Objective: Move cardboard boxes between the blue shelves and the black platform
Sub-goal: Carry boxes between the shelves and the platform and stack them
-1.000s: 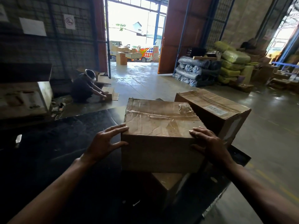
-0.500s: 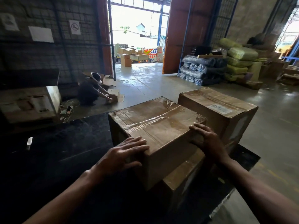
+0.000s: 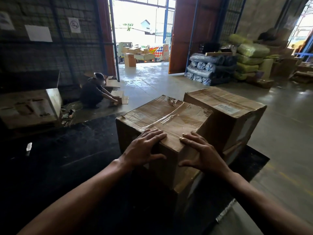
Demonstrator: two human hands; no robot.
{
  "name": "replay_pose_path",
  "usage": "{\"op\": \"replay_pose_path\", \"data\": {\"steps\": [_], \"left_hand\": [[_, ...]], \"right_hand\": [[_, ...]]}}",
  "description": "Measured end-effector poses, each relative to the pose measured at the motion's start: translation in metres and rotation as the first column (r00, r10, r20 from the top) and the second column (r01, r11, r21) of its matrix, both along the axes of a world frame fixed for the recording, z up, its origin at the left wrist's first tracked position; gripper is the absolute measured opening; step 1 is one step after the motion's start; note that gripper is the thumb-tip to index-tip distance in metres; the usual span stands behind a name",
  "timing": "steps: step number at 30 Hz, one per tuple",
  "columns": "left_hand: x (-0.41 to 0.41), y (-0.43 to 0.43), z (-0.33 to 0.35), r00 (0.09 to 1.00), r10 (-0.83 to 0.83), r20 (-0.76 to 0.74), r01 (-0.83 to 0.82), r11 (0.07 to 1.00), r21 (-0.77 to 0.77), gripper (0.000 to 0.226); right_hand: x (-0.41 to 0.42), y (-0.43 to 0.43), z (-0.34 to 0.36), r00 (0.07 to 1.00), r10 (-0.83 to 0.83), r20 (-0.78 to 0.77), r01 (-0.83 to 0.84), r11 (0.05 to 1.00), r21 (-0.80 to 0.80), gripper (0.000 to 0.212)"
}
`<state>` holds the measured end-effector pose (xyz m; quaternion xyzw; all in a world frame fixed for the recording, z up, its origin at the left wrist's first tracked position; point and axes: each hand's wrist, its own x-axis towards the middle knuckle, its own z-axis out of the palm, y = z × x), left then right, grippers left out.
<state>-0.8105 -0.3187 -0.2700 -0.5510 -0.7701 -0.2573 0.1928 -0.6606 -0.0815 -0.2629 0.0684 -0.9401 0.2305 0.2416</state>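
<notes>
Head view: pressing with left hand [image 3: 144, 150] and right hand [image 3: 204, 154], fingers spread flat, astride the near corner of a taped brown cardboard box [image 3: 167, 114], stacked on a lower carton [image 3: 189, 183] upon the flat black platform [image 3: 59, 158], probably to swivel it square. Corner pointing 6 o'clock; seam-line long axis seemingly 8 to 2 o'clock.
</notes>
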Motion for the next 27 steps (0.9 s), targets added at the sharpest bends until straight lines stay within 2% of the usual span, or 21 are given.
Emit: {"op": "replay_pose_path", "data": {"steps": [3, 5, 7, 9, 17, 23, 25, 27], "left_hand": [[-0.024, -0.019, 0.01, 0.998, -0.045, -0.039, 0.04, 0.991, -0.128, 0.074], [-0.053, -0.041, 0.013, 0.998, 0.039, -0.047, -0.046, 0.987, -0.154, 0.074], [-0.076, -0.062, 0.013, 0.982, 0.187, 0.025, -0.181, 0.972, -0.148, 0.081], [-0.086, -0.071, 0.011, 0.96, 0.267, 0.086, -0.253, 0.956, -0.15, 0.089], [-0.066, -0.062, 0.0, 0.946, 0.312, 0.087, -0.305, 0.949, -0.084, 0.082], [-0.047, -0.059, 0.001, 0.955, 0.298, 0.002, -0.297, 0.954, -0.035, 0.063], [-0.054, -0.065, 0.003, 0.933, 0.347, 0.094, -0.348, 0.938, -0.005, 0.061], [-0.059, -0.069, 0.006, 0.886, 0.379, 0.266, -0.395, 0.919, 0.004, 0.067]], "right_hand": [[0.003, -0.01, -0.001, 0.999, 0.028, -0.022, -0.028, 0.999, 0.021, 0.088], [0.004, -0.017, -0.003, 0.999, 0.001, -0.046, 0.0, 1.0, 0.011, 0.086], [0.006, -0.024, -0.006, 0.996, -0.012, -0.093, 0.015, 0.999, 0.036, 0.082], [0.006, -0.032, -0.01, 0.991, 0.0, -0.13, 0.009, 0.998, 0.068, 0.079], [0.002, -0.026, -0.005, 0.983, -0.041, -0.181, 0.048, 0.998, 0.033, 0.058], [0.005, 0.003, 0.001, 0.967, -0.211, -0.142, 0.2, 0.976, -0.091, 0.056], [0.006, 0.002, 0.0, 0.965, -0.231, -0.122, 0.219, 0.97, -0.101, 0.057], [0.005, -0.004, -0.003, 0.966, -0.234, -0.11, 0.226, 0.971, -0.08, 0.059]]}}
